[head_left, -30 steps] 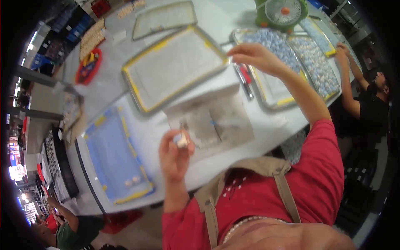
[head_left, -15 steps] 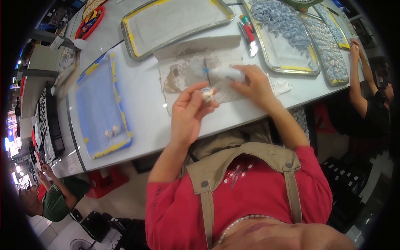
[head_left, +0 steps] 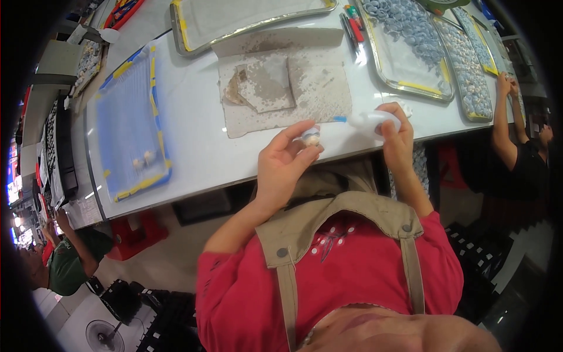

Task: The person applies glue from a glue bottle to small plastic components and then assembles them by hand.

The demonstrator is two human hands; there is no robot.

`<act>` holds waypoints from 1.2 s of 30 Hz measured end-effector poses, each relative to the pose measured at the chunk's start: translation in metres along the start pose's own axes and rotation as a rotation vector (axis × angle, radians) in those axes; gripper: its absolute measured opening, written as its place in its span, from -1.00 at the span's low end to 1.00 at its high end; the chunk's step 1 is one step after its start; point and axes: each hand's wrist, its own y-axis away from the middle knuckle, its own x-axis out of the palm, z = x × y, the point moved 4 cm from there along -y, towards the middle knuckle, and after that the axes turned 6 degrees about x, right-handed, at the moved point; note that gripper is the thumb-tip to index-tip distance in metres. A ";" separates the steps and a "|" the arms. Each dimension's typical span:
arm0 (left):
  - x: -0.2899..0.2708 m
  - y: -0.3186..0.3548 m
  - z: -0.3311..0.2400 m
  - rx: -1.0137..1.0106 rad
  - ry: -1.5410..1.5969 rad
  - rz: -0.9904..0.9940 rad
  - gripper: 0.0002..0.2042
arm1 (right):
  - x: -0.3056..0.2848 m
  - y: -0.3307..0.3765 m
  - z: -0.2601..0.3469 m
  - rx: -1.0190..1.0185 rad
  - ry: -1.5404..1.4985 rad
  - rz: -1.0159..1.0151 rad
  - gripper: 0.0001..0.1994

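Observation:
Between the thumb and fingers of my left hand (head_left: 287,158) is a small cream figurine head with a blue-grey cap (head_left: 311,138), held over the table's near edge. My right hand (head_left: 397,138) is wrapped round a white squeeze bottle (head_left: 372,122). The bottle lies nearly level, its blue tip (head_left: 340,119) pointing left toward the figurine head but apart from it. Beyond my hands lies a stained sheet of cardboard (head_left: 319,88) with dried smears. On the blue tray (head_left: 126,111) to the left, a pair of small cream pieces (head_left: 143,159) sit near its front end.
A metal tray (head_left: 258,26) lined with white stands at the back. At the right are a tray of blue-grey pieces (head_left: 404,35) and a tray of cream and blue pieces (head_left: 463,70). Red-handled tools (head_left: 355,30) lie between trays. Co-workers' hands (head_left: 507,85) show at right and left.
My right hand has drawn the bottle back toward me and rightward, away from the cardboard. The figurine head has turned in my left hand. The view has shifted a little.

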 end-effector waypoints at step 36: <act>-0.009 0.004 0.005 0.066 -0.087 -0.034 -0.63 | 0.028 0.001 0.066 -0.433 0.831 -0.006 -0.70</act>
